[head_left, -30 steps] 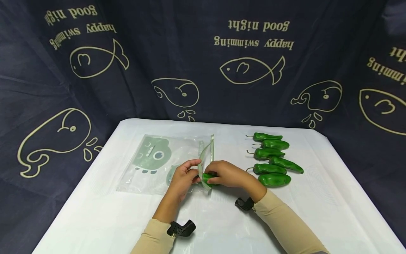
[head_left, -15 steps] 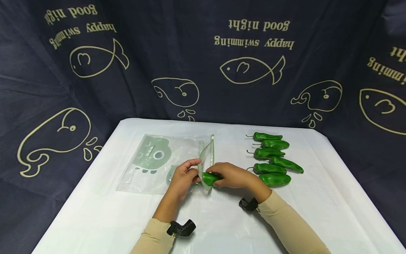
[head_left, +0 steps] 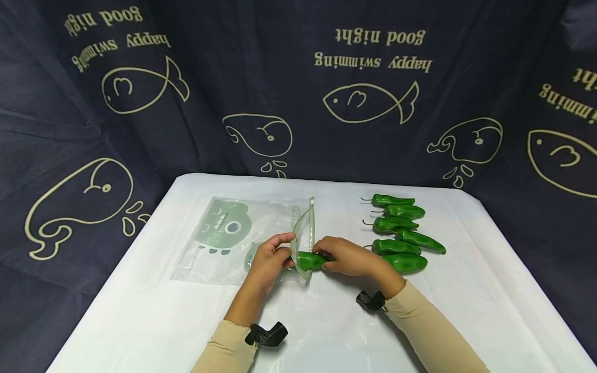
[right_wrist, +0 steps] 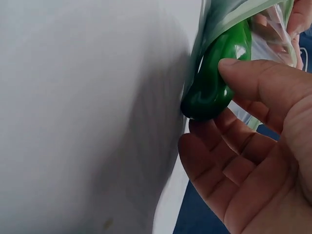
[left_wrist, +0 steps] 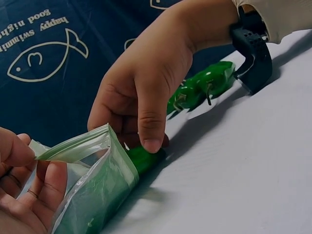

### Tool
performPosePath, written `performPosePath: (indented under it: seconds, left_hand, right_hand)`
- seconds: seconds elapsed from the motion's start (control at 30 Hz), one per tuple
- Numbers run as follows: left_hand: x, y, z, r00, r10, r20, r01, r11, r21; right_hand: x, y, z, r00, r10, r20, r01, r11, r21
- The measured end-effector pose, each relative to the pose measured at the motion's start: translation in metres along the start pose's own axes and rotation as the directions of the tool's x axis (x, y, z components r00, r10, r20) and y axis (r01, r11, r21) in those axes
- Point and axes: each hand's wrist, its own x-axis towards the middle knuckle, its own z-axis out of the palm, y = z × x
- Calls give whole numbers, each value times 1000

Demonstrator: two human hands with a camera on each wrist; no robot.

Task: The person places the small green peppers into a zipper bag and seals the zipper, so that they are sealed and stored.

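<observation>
A clear zip bag with green monster prints lies flat, its green-edged mouth spread and facing right. At that mouth my left hand pinches the near lip between thumb and fingers. A glossy green pepper lies partly inside the bag, its blunt end sticking out of the opening. My right hand holds that end; the right wrist view shows the thumb on top of the pepper and fingers beneath. The pepper's other end is hidden behind the bag's lip and my left hand.
Several green peppers lie in a loose column on the white table, right of the bag. A dark curtain with fish and whale prints hangs behind. Black camera mounts sit on both wrists.
My right hand has drawn back to the right from the bag's mouth, and more of the pepper shows outside it. My left hand and the bag stay in place.
</observation>
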Motion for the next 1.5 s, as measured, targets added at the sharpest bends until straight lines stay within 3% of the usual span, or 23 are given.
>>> performPosePath:
  seconds: [0.43,0.9,1.5]
  left_hand:
    - [1,3,0,1000,9,-2,-9,1000,2]
    - [0,4,-2,1000,1,12,-1,1000,0]
    - [-2,8,-5,1000,1,5,-1,1000,-2]
  right_hand:
    - [10,-5,4,998,-61,-24,62,997,40]
    - [29,-11,10,996,-92,17,91,995,49]
    - [36,-8,13,999,-15,51,7,988,152]
